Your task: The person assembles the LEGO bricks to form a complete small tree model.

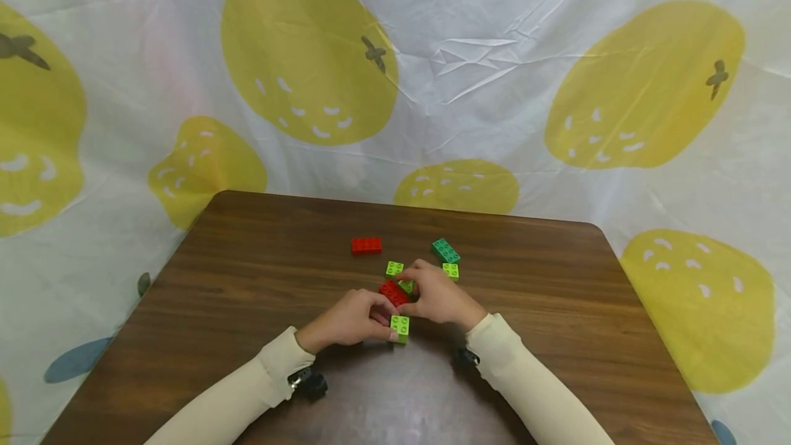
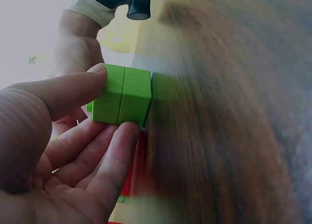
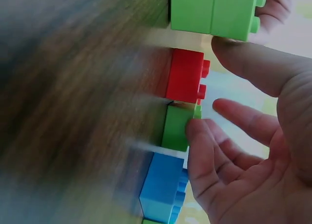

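Observation:
My left hand (image 1: pixel 353 318) pinches a stack of two light green building bricks (image 2: pixel 122 95) between thumb and fingers, at the table surface. The same stack shows its square, studded top in the head view. My right hand (image 1: pixel 440 294) arches over a red brick (image 1: pixel 393 292) and a small green brick (image 1: pixel 406 286) just beyond the stack. In the right wrist view, one fingertip touches or nearly touches the green brick (image 3: pixel 178 128), and the thumb is at the stack's edge. The red brick (image 3: pixel 185 75) stands between them, with a gap to the fingers.
Farther back on the brown wooden table (image 1: pixel 278 246) lie another red brick (image 1: pixel 367 246) and a teal brick (image 1: pixel 445 250). Two light green bricks, one on the left (image 1: pixel 394 268) and one on the right (image 1: pixel 451 270), sit beyond my right hand. A fruit-patterned curtain (image 1: pixel 457 101) hangs behind.

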Demonstrator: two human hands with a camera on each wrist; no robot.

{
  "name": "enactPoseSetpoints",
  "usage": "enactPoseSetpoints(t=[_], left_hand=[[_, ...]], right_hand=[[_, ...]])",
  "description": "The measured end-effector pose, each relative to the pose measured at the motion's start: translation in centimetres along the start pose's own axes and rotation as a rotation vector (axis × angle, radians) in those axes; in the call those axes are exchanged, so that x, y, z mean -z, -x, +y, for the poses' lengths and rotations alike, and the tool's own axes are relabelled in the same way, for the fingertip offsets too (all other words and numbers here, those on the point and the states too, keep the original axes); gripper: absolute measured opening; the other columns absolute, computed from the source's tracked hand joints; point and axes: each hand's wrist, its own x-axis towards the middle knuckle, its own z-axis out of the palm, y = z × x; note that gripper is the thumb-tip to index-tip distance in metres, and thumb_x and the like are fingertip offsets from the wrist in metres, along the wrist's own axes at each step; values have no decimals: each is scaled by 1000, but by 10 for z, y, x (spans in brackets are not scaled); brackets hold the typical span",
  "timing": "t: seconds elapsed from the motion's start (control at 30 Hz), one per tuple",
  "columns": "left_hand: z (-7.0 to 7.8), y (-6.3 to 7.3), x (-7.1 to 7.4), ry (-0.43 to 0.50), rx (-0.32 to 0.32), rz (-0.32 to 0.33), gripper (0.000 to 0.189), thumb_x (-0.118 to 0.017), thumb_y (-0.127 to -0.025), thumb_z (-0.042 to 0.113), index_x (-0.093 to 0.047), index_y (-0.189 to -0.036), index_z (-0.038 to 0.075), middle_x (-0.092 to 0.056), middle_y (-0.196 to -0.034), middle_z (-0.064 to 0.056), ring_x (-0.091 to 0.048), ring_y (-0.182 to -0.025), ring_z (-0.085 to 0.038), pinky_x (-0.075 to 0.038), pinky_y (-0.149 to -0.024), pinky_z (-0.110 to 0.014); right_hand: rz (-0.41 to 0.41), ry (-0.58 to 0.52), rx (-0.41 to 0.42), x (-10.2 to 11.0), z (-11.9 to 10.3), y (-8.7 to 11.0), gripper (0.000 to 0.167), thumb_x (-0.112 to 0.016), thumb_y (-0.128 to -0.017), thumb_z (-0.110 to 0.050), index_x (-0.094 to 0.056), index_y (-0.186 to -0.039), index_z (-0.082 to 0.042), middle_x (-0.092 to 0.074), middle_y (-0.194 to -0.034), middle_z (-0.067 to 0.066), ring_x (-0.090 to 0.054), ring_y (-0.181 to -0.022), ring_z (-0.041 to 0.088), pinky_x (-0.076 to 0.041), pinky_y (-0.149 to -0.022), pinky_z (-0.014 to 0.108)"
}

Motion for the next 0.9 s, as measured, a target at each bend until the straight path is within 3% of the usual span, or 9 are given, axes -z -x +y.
enactPoseSetpoints(t=[0.27,0.5,0.7,0.9], left_hand=[[1,-2,0,0,21,-19,32,-89,-87,28,-78,-111,12,-79,-105,1,-75,-92,-8,-61,-77,-25],[2,-1,0,-4,26,-19,31,-89,-87,28,-78,-111,11,-80,-103,1,-75,-91,-9,-61,-77,-25],[3,-1,0,-1,24,-13,32,-89,-87,27,-77,-112,11,-79,-106,1,-74,-92,-9,-61,-79,-25],[1,-3,1,5,7,5,33,-90,-87,27,-76,-112,10,-78,-107,-1,-75,-92,-10,-62,-81,-28]], right_hand=[[-1,35,-38,-3,0,-4,52,-82,-84,-9,-71,-134,0,-61,-115,13,-57,-81,14,-51,-69,28],[23,90,-2,-9,3,-4,38,-85,-85,-15,-78,-120,-4,-60,-114,10,-57,-90,16,-51,-75,30],[27,22,-3,-4,6,-2,32,-82,-87,-14,-77,-117,-5,-63,-119,8,-60,-95,18,-53,-80,32],[57,-13,-2,7,3,5,30,-81,-87,-13,-75,-116,-7,-74,-109,3,-54,-88,16,-50,-74,30]])
